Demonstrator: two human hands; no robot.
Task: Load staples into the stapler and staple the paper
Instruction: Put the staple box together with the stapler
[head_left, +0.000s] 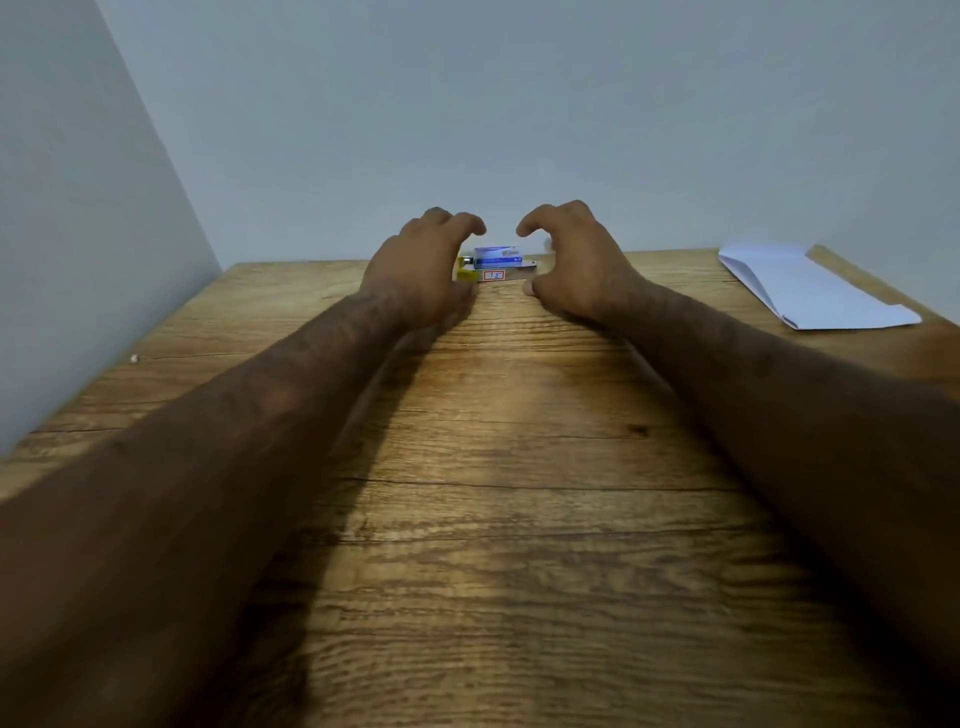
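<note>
Two bare forearms take up the near part of the shot, stretched out over a wood-grain surface toward the far edge by the wall. The left hand is curled into a loose C, fingers arched over and thumb low, not gripping anything, sitting just to the left of a small pile of stuff. The right hand mirrors it on the other side, also spread in an open claw with nothing in it. Can't tell if either one is actually touching the pile, they're right beside it though.

Between them: a little blue and white staple box resting on top of what looks like the stapler, a flat thing with a yellow end and a red-marked label. Box looks closed, so can't see inside.

The paper, white and folded, lies well off to the right near the surface's far corner
</note>
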